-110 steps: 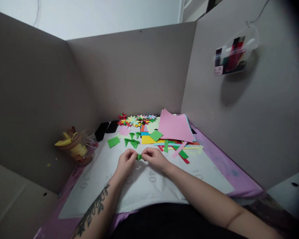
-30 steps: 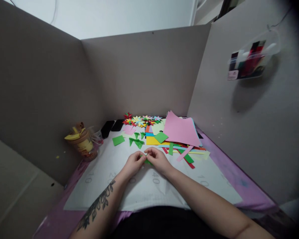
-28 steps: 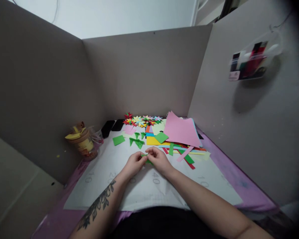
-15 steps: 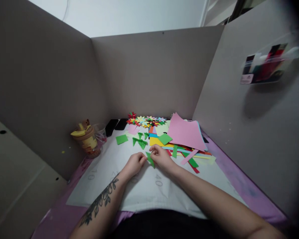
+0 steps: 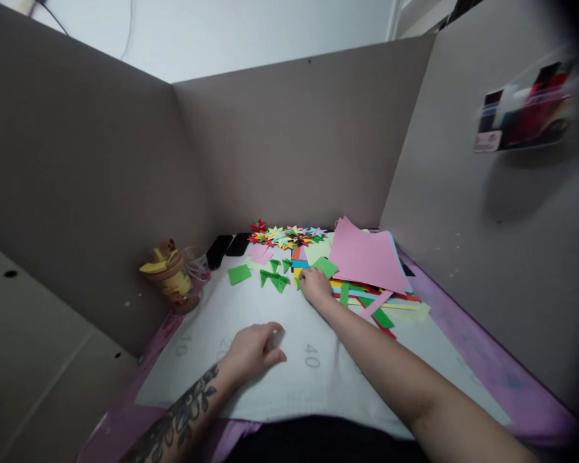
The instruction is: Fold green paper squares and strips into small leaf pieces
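Note:
My right hand point(image 5: 314, 285) reaches forward over the white mat point(image 5: 294, 386), fingers closed on a small folded green paper piece point(image 5: 298, 282) that only peeks out at its left edge. It sits just right of a cluster of folded green pieces point(image 5: 275, 280) and below a green paper square point(image 5: 325, 266). My left hand point(image 5: 253, 349) rests nearer to me on the mat, fingers loosely stretched, holding nothing. Another green square point(image 5: 239, 274) lies left of the cluster.
A pile of coloured paper stars point(image 5: 287, 236) lies at the back. A pink sheet point(image 5: 367, 257) tops a stack of coloured paper and strips on the right. A yellow-brown lidded cup point(image 5: 170, 278) and two black objects point(image 5: 229, 244) stand at the left. Cardboard walls enclose three sides.
Both hands were together on the green piece. Now my right hand has carried it forward toward the green cluster, and my left hand has let go and dropped back onto the mat.

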### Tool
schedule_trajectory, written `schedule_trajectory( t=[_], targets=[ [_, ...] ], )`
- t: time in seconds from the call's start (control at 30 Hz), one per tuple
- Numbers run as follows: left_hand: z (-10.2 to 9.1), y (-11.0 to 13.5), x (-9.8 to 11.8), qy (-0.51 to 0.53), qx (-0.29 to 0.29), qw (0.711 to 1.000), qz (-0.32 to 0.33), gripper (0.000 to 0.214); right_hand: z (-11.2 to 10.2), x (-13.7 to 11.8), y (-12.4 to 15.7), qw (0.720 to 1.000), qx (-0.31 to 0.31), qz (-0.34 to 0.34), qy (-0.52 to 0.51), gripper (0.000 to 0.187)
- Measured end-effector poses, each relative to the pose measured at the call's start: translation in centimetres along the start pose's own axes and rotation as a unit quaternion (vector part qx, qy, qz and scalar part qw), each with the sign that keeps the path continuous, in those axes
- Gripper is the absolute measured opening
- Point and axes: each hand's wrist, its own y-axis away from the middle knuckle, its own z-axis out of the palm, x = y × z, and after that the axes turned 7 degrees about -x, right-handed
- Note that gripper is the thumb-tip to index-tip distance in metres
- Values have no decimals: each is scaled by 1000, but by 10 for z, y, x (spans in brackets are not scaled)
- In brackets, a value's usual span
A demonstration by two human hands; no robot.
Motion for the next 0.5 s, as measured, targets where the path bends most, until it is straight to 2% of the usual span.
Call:
schedule_trajectory(
  t=[0.07, 0.13, 0.17, 0.23, 0.37, 0.43, 0.5],
  targets=[
    [1, 13, 2, -18, -40, 998, 35, 48, 1, 0, 2, 1000, -4, -7, 18, 20],
    [-4, 23, -7, -40, -60, 997, 25, 53, 0, 0, 5, 999, -10, -14, 49, 21],
    [-8, 27, -15, -59, -63, 996, -1, 57, 0, 1, 6, 998, -15, -16, 64, 22],
    [-22, 32, -36, -101, -49, 989, -91, 60, -1, 2, 8, 996, -24, -21, 78, 22],
    [-56, 38, -71, -162, -45, 944, -285, 62, -1, 3, 12, 996, -26, -35, 81, 21],
    [-67, 36, -78, -190, -49, 918, -345, 60, -1, 2, 13, 996, -22, -38, 76, 22],
    [-71, 30, -76, -215, -53, 896, -385, 55, -1, 0, 14, 997, -18, -39, 67, 25]
  ],
)
